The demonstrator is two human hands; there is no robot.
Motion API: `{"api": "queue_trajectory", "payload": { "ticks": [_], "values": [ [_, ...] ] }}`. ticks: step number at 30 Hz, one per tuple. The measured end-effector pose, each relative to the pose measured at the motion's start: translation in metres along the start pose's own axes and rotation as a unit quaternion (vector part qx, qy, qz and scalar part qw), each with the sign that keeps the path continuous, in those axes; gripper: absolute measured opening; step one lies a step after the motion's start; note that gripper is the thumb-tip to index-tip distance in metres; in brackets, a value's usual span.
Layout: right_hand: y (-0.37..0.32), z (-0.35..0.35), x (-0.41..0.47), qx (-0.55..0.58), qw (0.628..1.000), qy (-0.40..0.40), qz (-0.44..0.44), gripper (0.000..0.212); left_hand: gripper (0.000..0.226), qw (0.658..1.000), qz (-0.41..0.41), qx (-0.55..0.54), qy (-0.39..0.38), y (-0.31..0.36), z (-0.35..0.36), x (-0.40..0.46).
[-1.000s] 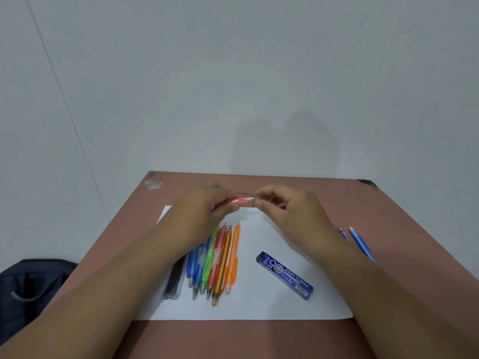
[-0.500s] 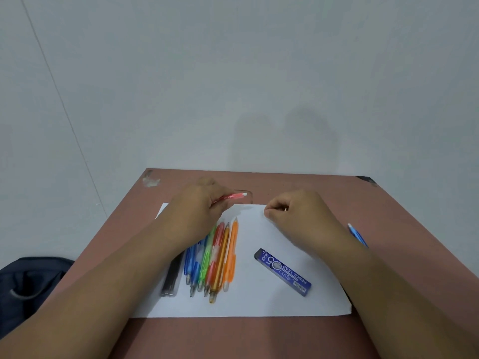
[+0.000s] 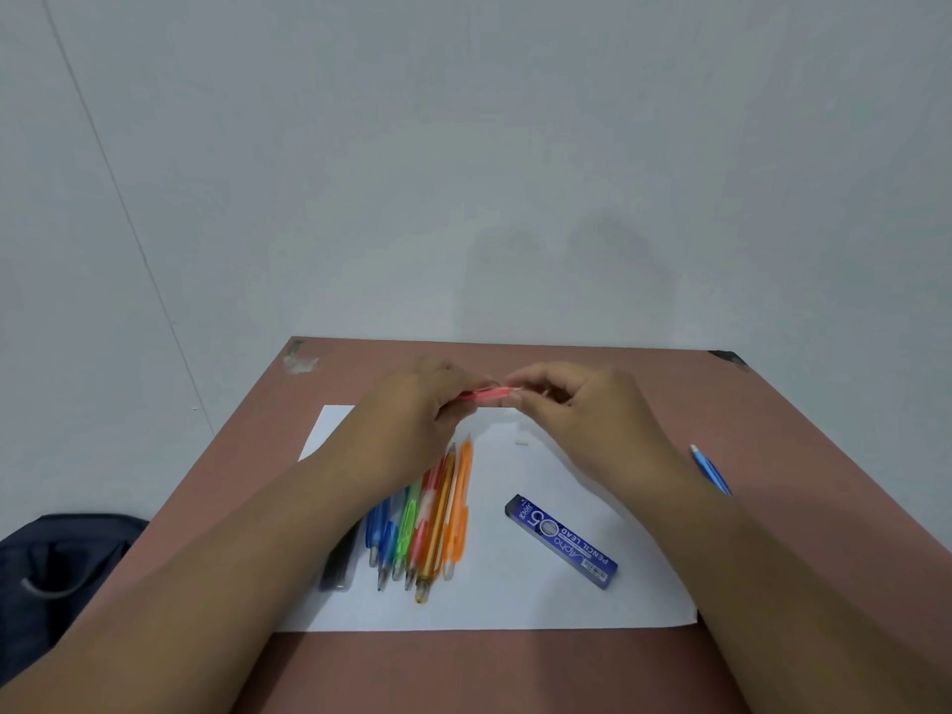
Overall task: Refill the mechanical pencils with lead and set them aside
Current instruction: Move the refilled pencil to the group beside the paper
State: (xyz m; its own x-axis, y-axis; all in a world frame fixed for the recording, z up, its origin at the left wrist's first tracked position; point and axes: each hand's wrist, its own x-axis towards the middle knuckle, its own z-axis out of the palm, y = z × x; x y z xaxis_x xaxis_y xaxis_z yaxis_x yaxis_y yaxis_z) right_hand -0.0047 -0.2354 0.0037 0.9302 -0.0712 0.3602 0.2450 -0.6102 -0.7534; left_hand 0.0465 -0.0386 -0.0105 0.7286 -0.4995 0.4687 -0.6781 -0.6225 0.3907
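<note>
**Right hand back at the pink pencil's end**

Returning from the paper, the right hand (image 3: 582, 420) now pinches the end of the pink pencil (image 3: 487, 395), gripped by the left hand (image 3: 412, 420) above the bench (image 3: 772, 404). A tiny white piece (image 3: 521, 444) lies loose and could get lost. Nearer: lead case (image 3: 561, 541), 6 or so waiting pencils (image 3: 427, 523), blue pencil (image 3: 713, 468) far right.

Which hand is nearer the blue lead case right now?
Right. The right hand is up beyond the lead case, at the pink pencil's end; the left hand grips that pencil farther left.
</note>
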Motion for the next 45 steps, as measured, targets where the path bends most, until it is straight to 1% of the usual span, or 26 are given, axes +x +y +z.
{"api": "queue_trajectory", "payload": {
  "ticks": [1,4,6,9,11,14,20,22,27,29,30,32,34,36,38,39,43,45],
  "values": [
    [0.001,0.001,0.001,-0.009,1.0,0.007,-0.002,0.01,0.031,1.0,0.005,-0.003,0.002,0.001,0.001,0.001],
    [0.006,-0.001,0.006,-0.027,0.999,0.029,0.009,0.021,0.03,1.0,0.001,-0.002,0.016,0.0,0.004,0.003],
    [0.01,-0.003,0.009,-0.034,0.998,0.041,0.026,0.017,0.029,0.999,-0.021,0.006,0.023,-0.002,0.003,0.004],
    [0.02,-0.003,0.013,-0.05,0.996,0.051,0.052,0.015,0.025,0.997,-0.074,0.017,0.011,-0.007,0.003,0.007],
    [0.026,-0.001,0.014,-0.073,0.994,0.039,0.066,0.014,0.023,0.994,-0.108,0.023,-0.002,-0.01,0.004,0.008],
    [0.031,0.004,0.017,-0.12,0.99,0.023,0.066,0.013,0.024,0.99,-0.137,0.021,-0.032,-0.013,0.009,0.01],
    [0.037,0.008,0.019,-0.178,0.982,-0.01,0.058,0.015,0.023,0.986,-0.155,0.027,-0.054,-0.012,0.009,0.01],
    [0.037,0.008,0.018,-0.181,0.982,-0.014,0.059,0.015,0.023,0.985,-0.161,0.029,-0.058,-0.012,0.009,0.011],
    [0.023,-0.004,0.013,-0.135,0.989,0.0,0.053,0.012,0.028,0.983,-0.18,0.02,-0.042,-0.011,0.007,0.01],
    [0.011,-0.013,0.01,-0.143,0.988,-0.029,0.049,0.007,0.027,0.983,-0.183,0.004,-0.03,-0.009,0.004,0.008],
    [0.003,-0.017,0.007,-0.154,0.985,-0.06,0.05,0.01,0.027,0.983,-0.182,-0.004,-0.02,-0.008,0.001,0.007],
    [-0.01,-0.025,0.0,-0.181,0.97,-0.151,0.061,0.023,0.026,0.984,-0.176,-0.01,-0.005,-0.005,-0.005,0.003],
    [-0.022,-0.03,-0.01,-0.209,0.942,-0.248,0.085,0.037,0.027,0.986,-0.165,-0.009,-0.012,0.0,-0.01,-0.001],
    [-0.027,-0.034,-0.017,-0.232,0.918,-0.307,0.097,0.047,0.027,0.988,-0.154,-0.001,-0.026,0.006,-0.013,-0.005],
    [-0.027,-0.035,-0.02,-0.248,0.905,-0.334,0.089,0.049,0.025,0.99,-0.135,0.0,-0.034,0.009,-0.015,-0.007],
    [-0.026,-0.034,-0.02,-0.251,0.903,-0.339,0.083,0.046,0.023,0.992,-0.123,-0.004,-0.039,0.011,-0.016,-0.008],
    [-0.024,-0.033,-0.02,-0.235,0.904,-0.347,0.08,0.02,0.015,0.993,-0.069,-0.058,-0.073,0.011,-0.016,-0.011],
    [-0.023,-0.033,-0.019,-0.212,0.917,-0.328,0.087,0.014,0.016,0.989,-0.05,-0.093,-0.1,0.012,-0.016,-0.012]
  ]
}}
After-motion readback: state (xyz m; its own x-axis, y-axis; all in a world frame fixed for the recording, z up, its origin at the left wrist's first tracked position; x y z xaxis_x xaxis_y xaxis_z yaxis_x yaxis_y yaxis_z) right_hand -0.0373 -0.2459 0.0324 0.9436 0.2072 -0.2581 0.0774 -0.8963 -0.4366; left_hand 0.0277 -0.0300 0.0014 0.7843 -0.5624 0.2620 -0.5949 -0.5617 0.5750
